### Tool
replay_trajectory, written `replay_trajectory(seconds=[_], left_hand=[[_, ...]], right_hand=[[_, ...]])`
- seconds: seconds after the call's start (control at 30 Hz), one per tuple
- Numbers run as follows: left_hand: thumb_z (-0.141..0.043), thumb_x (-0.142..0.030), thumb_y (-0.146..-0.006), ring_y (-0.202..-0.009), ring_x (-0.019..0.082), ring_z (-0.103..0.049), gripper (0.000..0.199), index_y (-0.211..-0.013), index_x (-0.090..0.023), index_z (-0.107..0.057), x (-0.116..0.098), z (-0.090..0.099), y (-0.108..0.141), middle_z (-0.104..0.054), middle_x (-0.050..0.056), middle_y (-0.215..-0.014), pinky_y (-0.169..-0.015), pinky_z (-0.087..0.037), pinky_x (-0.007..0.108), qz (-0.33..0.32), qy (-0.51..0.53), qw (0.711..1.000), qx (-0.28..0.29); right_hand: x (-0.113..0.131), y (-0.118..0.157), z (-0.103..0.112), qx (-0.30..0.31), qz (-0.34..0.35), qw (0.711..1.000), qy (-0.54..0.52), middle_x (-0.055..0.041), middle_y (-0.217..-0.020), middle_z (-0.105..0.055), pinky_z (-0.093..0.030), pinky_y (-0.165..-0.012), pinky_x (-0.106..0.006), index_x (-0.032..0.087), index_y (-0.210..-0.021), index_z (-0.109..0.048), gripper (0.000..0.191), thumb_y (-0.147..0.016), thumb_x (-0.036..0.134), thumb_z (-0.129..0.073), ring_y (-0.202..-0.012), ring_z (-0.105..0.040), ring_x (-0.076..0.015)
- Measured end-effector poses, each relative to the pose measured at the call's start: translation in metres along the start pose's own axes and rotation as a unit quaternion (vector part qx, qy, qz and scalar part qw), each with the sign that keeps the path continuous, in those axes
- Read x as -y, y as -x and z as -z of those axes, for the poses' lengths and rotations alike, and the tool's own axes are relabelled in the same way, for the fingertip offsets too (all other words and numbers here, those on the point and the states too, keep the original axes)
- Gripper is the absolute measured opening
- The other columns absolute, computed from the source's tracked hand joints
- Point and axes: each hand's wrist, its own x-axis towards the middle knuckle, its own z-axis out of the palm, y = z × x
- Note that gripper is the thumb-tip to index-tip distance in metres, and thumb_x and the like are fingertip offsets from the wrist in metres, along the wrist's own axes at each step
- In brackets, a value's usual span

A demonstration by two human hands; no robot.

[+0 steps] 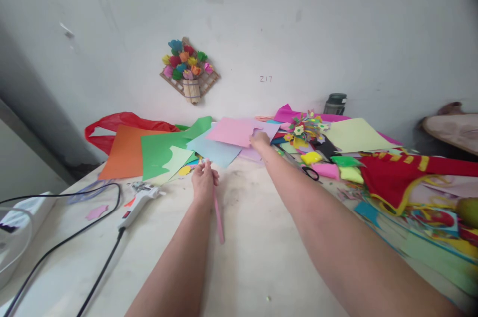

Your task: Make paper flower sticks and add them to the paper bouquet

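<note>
Forearms (glue gun, scraps alongside)

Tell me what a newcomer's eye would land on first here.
Probably the bright flower bouquet on the pale wall, left of the handwritten number. Next, the red piece with yellow trim at the table's right. In the middle, the left hand holds a pink strip.

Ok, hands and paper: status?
Left fingers closed on pink strip. Right fingers at edge of pink sheet, grip unclear. Light-blue sheet partly beneath it; glue gun off left.
</note>
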Motion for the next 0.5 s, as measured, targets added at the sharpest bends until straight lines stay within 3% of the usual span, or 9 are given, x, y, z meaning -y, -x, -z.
replay_trajectory(seconds=[0.07,0.1,0.2,0.33,0.43,0.5], left_hand=[[-0.054,-0.053,-0.067,-0.032,0.007,-0.041,0.039,-0.075,-0.016,-0.048,0.002,0.000,-0.002,-0.052,-0.003,-0.046,-0.035,-0.031,0.019,0.012,0.016,1.000,0.015],[-0.055,-0.053,-0.066,-0.033,0.007,-0.042,0.040,-0.074,-0.015,-0.048,0.002,0.000,-0.003,-0.054,-0.002,-0.047,-0.036,-0.032,0.020,0.020,0.032,0.999,0.023],[-0.059,-0.053,-0.062,-0.036,0.008,-0.046,0.041,-0.071,-0.015,-0.048,0.001,0.000,-0.005,-0.056,-0.001,-0.050,-0.041,-0.037,0.022,0.048,0.095,0.994,0.040],[-0.067,-0.046,-0.054,-0.050,0.008,-0.051,0.039,-0.067,-0.013,-0.051,0.001,-0.001,-0.007,-0.058,0.001,-0.062,-0.051,-0.042,0.022,0.070,0.142,0.987,0.015],[-0.069,-0.044,-0.051,-0.057,0.007,-0.050,0.037,-0.064,-0.014,-0.053,0.002,-0.002,-0.007,-0.058,0.000,-0.069,-0.053,-0.040,0.020,0.065,0.142,0.988,-0.005],[-0.069,-0.045,-0.052,-0.056,0.006,-0.048,0.036,-0.063,-0.014,-0.054,0.003,-0.003,-0.005,-0.057,-0.001,-0.069,-0.053,-0.039,0.020,0.064,0.139,0.988,-0.005]], right_hand=[[0.007,0.013,0.004,-0.072,0.007,0.997,0.018,-0.0194,-0.112,-0.053,-0.040,-0.083,-0.040,0.009,-0.104,-0.058,0.036,-0.080,0.034,-0.044,-0.105,-0.049,-0.0300],[0.011,0.021,0.005,-0.072,0.026,0.997,0.013,-0.0169,-0.109,-0.056,-0.039,-0.083,-0.038,0.012,-0.099,-0.060,0.033,-0.080,0.033,-0.044,-0.104,-0.050,-0.0290],[0.020,0.049,0.003,0.083,0.082,0.990,-0.075,-0.0132,-0.086,-0.064,-0.044,-0.066,-0.026,0.011,-0.078,-0.064,0.027,-0.080,0.031,-0.046,-0.081,-0.060,-0.0204],[0.024,0.094,-0.007,0.332,0.102,0.902,-0.256,-0.0089,-0.073,-0.065,-0.032,-0.038,-0.018,0.010,-0.072,-0.059,0.032,-0.079,0.039,-0.048,-0.046,-0.053,-0.0080],[0.026,0.125,-0.014,0.400,0.111,0.852,-0.319,-0.0027,-0.063,-0.063,-0.021,-0.031,-0.017,0.011,-0.070,-0.059,0.033,-0.069,0.045,-0.059,-0.033,-0.040,-0.0032],[0.029,0.140,-0.018,0.381,0.106,0.838,-0.375,0.0017,-0.056,-0.059,-0.019,-0.032,-0.017,0.012,-0.063,-0.058,0.026,-0.065,0.037,-0.065,-0.031,-0.032,-0.0008]])
